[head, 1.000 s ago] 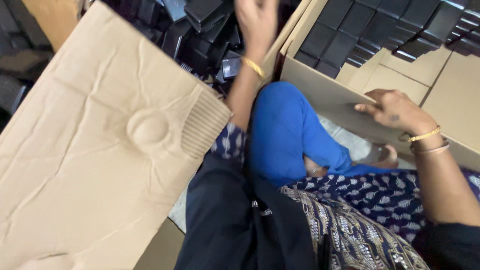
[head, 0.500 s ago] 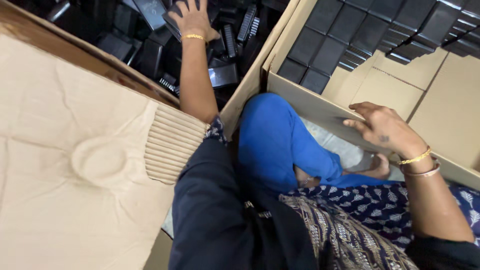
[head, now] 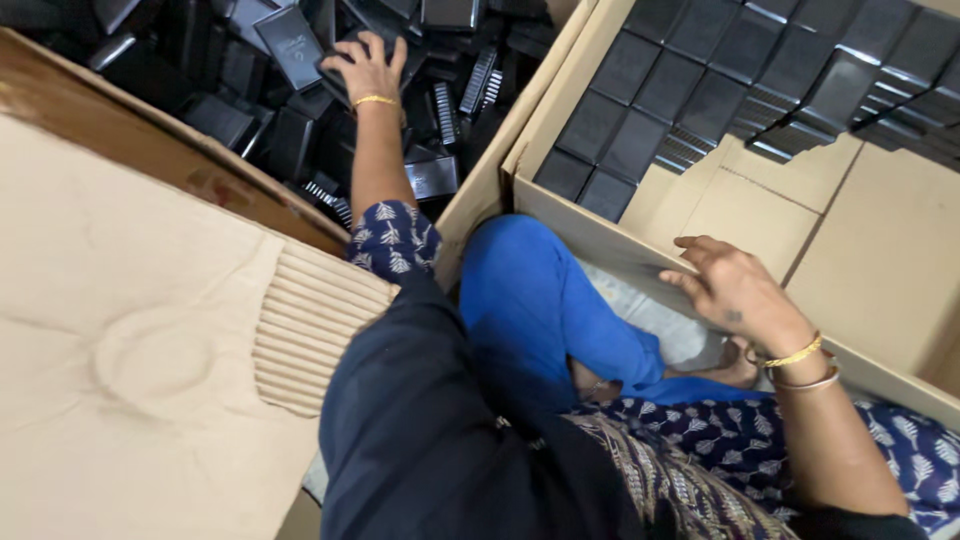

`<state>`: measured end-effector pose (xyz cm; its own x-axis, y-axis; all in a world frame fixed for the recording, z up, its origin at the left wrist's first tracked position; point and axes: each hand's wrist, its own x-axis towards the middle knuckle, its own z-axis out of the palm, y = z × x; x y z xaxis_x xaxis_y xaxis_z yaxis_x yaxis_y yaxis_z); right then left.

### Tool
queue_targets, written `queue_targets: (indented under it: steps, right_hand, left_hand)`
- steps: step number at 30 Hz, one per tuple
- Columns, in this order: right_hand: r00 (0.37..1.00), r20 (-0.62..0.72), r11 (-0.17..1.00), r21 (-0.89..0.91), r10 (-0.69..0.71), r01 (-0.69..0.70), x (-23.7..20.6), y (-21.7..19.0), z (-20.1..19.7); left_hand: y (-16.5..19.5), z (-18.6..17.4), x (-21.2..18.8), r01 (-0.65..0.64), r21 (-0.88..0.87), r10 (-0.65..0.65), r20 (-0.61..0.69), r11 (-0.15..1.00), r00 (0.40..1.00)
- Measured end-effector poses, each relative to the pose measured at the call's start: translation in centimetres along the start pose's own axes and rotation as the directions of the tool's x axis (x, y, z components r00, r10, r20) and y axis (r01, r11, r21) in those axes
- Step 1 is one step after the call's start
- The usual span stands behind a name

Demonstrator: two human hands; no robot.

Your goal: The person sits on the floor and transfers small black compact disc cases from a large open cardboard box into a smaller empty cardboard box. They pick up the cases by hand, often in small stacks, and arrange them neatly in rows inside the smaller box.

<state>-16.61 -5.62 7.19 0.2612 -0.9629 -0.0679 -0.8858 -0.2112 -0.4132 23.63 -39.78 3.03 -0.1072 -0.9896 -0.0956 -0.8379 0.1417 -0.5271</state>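
Left hand point(head: 368, 68), upper centre of frame: fingers curled over a flat black case point(head: 345, 62) atop the loose pile of black cases point(head: 250, 110) in the left carton, gripping it. The case's long axis runs roughly from upper right to lower left, though most of it is hidden under the fingers.

Right hand point(head: 735, 290), right of centre: fingers slack and part-open, resting on the near wall of the right carton point(head: 600, 240) (holding nothing). Black cases point(head: 700, 80) stand there in neat rows.

Black rectangular cases point(head: 290, 45) lay jumbled, tilted every way, in the left cardboard box point(head: 480, 190); one flat black case point(head: 345, 60) sat under the fingers.
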Motion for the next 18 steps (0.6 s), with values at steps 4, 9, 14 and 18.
queue_targets:
  steps: [4,9,14,18]
  right_hand:
    - [1.0,-0.002,1.0,0.005,-0.005,0.005,0.2,0.4,0.0]
    - [0.998,-0.054,0.999,-0.003,-0.04,0.04,0.7,0.6,0.0]
    - [0.999,-0.042,0.999,0.025,-0.022,0.024,0.7,0.4,-0.4]
    - [0.995,-0.084,0.998,0.029,-0.046,0.049,0.5,-0.3,-0.8]
  left_hand:
    - [0.5,1.1,0.1,0.027,0.102,-0.019,-0.081,0.994,0.997]
    - [1.5,1.5,0.7,0.057,0.124,-0.036,-0.164,0.991,0.986]
    - [0.5,1.1,0.3,0.092,0.073,-0.066,-0.307,0.993,0.949]
    - [-2.0,-0.6,0.4,0.166,-0.249,-0.225,-0.23,0.954,0.947]
